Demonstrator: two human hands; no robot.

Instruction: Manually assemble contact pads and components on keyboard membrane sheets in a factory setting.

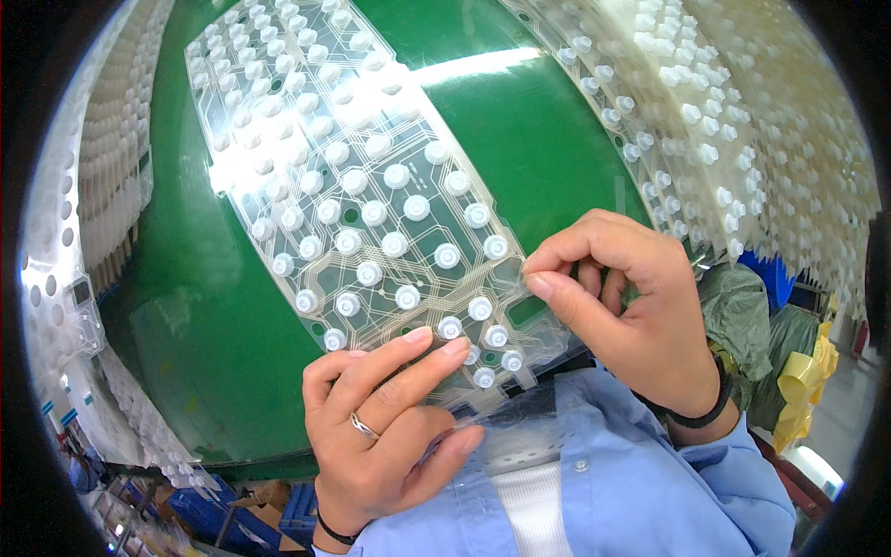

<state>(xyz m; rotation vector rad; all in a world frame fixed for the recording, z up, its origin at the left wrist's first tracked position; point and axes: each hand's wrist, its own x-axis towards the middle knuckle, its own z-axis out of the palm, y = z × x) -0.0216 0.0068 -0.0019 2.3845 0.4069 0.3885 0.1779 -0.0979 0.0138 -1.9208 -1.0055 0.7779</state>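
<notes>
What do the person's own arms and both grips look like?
The left grip is an ungloved hand with a silver ring on one finger and a thin black band at the wrist. The right grip, also ungloved, has a thicker black wristband above a light blue sleeve.

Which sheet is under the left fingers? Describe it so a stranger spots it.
Find the green tabletop. Across its middle lies a clear sheet with printed lines and round whitish buttons. Unlike the left stack and right stack, it lies apart, the left hand at its near end.
</notes>
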